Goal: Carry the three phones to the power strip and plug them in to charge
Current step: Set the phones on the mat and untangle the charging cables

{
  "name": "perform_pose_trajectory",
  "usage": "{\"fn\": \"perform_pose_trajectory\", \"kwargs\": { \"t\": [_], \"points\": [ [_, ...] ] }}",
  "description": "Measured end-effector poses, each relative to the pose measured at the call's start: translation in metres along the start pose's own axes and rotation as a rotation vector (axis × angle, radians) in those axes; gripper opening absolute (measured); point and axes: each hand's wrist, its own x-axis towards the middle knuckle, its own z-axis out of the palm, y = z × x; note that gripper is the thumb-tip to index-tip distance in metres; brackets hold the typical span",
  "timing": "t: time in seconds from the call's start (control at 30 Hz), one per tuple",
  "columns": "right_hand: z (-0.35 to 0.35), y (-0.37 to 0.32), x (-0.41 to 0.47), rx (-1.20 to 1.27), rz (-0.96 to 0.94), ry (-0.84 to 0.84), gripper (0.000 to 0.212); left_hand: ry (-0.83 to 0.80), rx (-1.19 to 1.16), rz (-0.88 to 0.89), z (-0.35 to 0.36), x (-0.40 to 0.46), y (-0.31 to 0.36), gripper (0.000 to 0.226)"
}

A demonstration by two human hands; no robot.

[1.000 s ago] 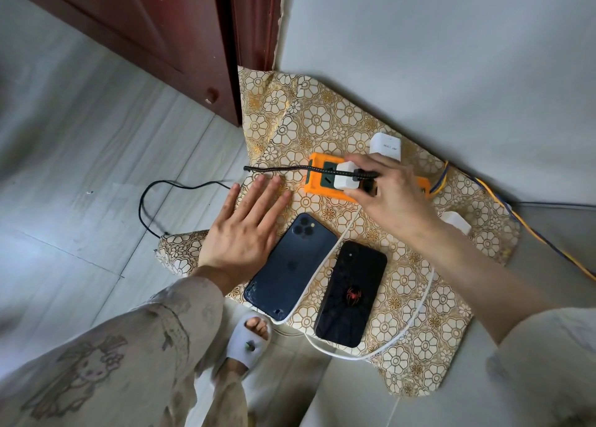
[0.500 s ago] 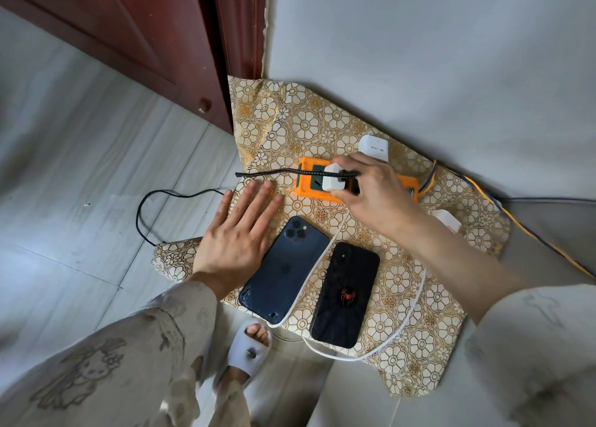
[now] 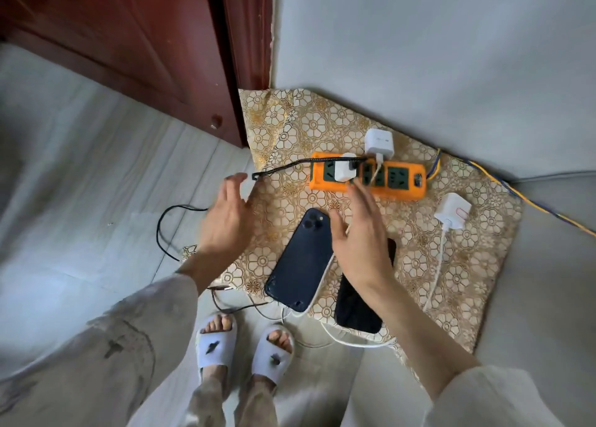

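An orange power strip [image 3: 403, 181] lies on a gold floral cloth [image 3: 322, 130] by the wall. A small white charger [image 3: 342, 172] sits in its left socket with a black braided cable [image 3: 290, 167] running left. A second white charger [image 3: 380, 143] stands behind the strip. A dark blue phone [image 3: 300, 262] lies face down on the cloth, a white cable at its bottom end. A black phone [image 3: 354, 310] lies to its right, partly under my right wrist. My right hand [image 3: 361, 236] hovers open just in front of the strip. My left hand [image 3: 227, 220] is lifted, open, left of the blue phone.
A third white charger [image 3: 452, 212] lies loose on the cloth at right with a white cable [image 3: 435, 275]. A dark red wooden door [image 3: 129, 39] stands at upper left. A yellow-blue cord [image 3: 516, 191] runs along the grey wall. My slippered feet [image 3: 245, 346] stand at the cloth's near edge.
My right hand let go of the small white charger, which now sits in the strip, and drew back. My left hand lifted off the cloth. The view pulled back.
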Motion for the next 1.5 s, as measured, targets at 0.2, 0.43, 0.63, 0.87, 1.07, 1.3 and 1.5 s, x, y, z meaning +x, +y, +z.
{"fn": "perform_pose_trajectory", "kwargs": {
  "t": [0.2, 0.43, 0.63, 0.87, 1.07, 1.3, 1.5],
  "points": [
    [0.013, -0.005, -0.007, -0.158, -0.088, -0.302, 0.048, -0.387, -0.039, -0.132, -0.013, 0.035, 0.0, 0.04],
    [0.015, -0.027, -0.027, -0.023, -0.002, -0.364, 0.045, -0.232, 0.05, -0.099, -0.064, 0.005, 0.007, 0.012],
    [0.014, -0.066, -0.037, 0.637, 0.277, -0.643, 0.06, -0.33, -0.558, -0.272, -0.12, 0.004, 0.073, 0.008],
    [0.0, -0.098, -0.056, 0.79, 0.257, -0.501, 0.026, -0.37, -0.998, -0.323, -0.153, -0.002, 0.119, 0.015],
    [-0.049, -0.092, -0.076, 1.147, 0.446, -0.408, 0.021, -0.471, -0.679, -0.216, -0.159, -0.039, 0.103, 0.03],
    [-0.117, -0.108, -0.088, 1.437, 0.483, -0.391, 0.019, -0.668, -0.117, -0.009, -0.156, -0.141, 0.089, 0.027],
    [-0.161, -0.128, -0.118, 1.47, 0.486, -0.368, 0.019, -0.357, -0.051, 0.078, -0.213, -0.15, 0.141, 0.019]
  ]
}}
